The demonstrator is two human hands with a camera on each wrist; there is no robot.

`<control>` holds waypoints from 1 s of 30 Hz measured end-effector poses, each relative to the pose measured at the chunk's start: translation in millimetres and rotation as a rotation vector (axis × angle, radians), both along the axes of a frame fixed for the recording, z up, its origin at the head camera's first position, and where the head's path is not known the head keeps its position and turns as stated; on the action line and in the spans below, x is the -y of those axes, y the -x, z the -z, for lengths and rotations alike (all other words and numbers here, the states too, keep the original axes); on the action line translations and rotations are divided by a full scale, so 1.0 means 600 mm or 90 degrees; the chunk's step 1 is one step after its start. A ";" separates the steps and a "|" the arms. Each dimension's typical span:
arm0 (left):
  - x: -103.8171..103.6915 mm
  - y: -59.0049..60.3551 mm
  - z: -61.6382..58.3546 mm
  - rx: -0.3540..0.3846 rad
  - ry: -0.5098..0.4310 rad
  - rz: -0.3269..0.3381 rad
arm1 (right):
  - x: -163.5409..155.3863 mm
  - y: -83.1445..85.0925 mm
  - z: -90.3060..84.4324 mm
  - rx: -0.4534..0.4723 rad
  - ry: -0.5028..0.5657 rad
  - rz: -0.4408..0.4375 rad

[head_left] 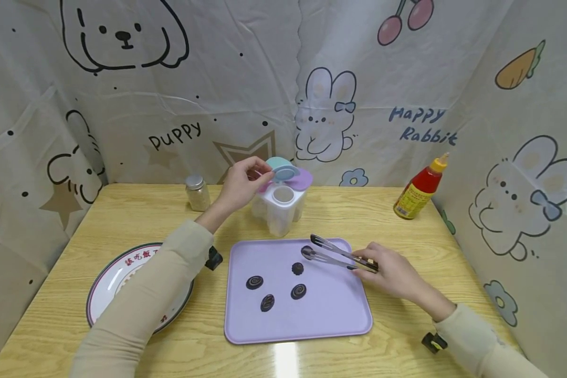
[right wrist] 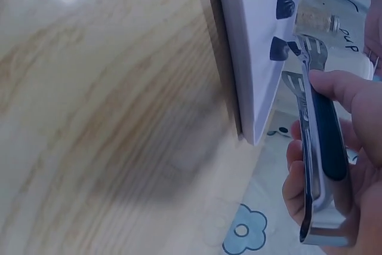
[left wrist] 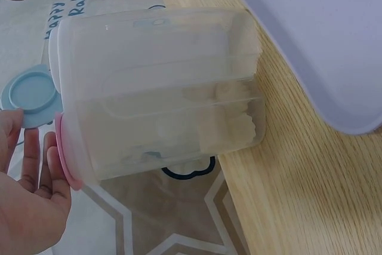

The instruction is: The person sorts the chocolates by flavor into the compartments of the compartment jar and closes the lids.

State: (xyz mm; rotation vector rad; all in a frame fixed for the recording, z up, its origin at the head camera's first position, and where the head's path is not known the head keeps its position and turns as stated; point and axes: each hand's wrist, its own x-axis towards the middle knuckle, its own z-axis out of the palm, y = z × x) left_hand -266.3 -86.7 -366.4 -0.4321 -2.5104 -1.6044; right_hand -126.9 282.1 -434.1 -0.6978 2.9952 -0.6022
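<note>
At the back of the table my left hand (head_left: 245, 181) pinches the rim of a light blue flip lid (left wrist: 33, 92), which stands raised. The lid belongs to a clear plastic storage container (left wrist: 161, 88) with several coloured lids; pale pieces lie at its bottom. My right hand (head_left: 387, 270) grips metal tongs (right wrist: 322, 129) with dark handle pads. Their tips are apart over the lilac tray (head_left: 326, 320). Dark chocolates lie on the tray, among them a small round one (head_left: 297, 268), a swirled oval one (head_left: 254, 282) and a ridged oval one (head_left: 267, 302).
A white plate (head_left: 118, 273) with red lettering sits at the left, partly under my left forearm. A small jar (head_left: 197, 194) with a metal cap stands left of the container. A red sauce bottle (head_left: 418, 189) stands back right. Printed cloth hangs behind.
</note>
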 end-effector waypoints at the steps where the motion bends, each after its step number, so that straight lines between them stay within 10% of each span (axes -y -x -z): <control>1: 0.000 0.000 0.000 0.000 -0.002 0.001 | 0.001 0.000 0.001 0.000 -0.001 0.000; 30: -0.001 0.000 0.001 0.014 0.008 0.000 | 0.009 -0.004 0.015 0.001 0.009 0.010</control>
